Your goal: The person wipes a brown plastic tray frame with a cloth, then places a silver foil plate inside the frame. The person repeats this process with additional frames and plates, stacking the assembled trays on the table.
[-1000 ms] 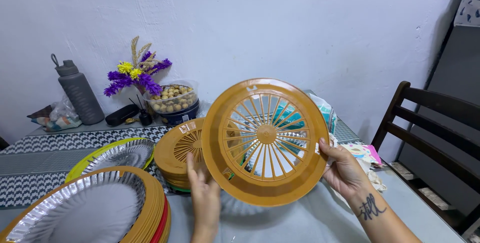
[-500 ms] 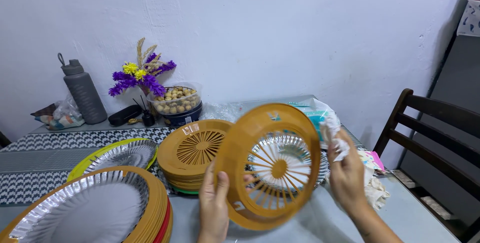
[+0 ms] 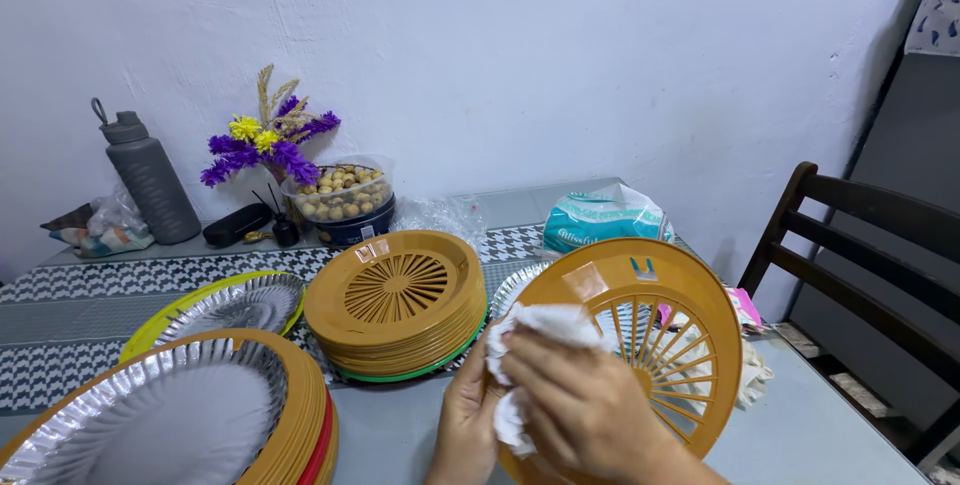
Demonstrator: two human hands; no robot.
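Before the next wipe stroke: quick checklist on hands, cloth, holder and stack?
1. Left hand supports the orange slotted plate holder at its lower edge: ok.
2. Right hand presses the white cloth against the holder's face: ok.
3. Holder tilted up on edge, off the table: ok, though its bottom edge is out of view.
4. Stack of orange holders sits apart from the held one: ok.
5. Foil plates at the left lie away from both hands: ok.
6. Holder's surface clean: cannot tell.
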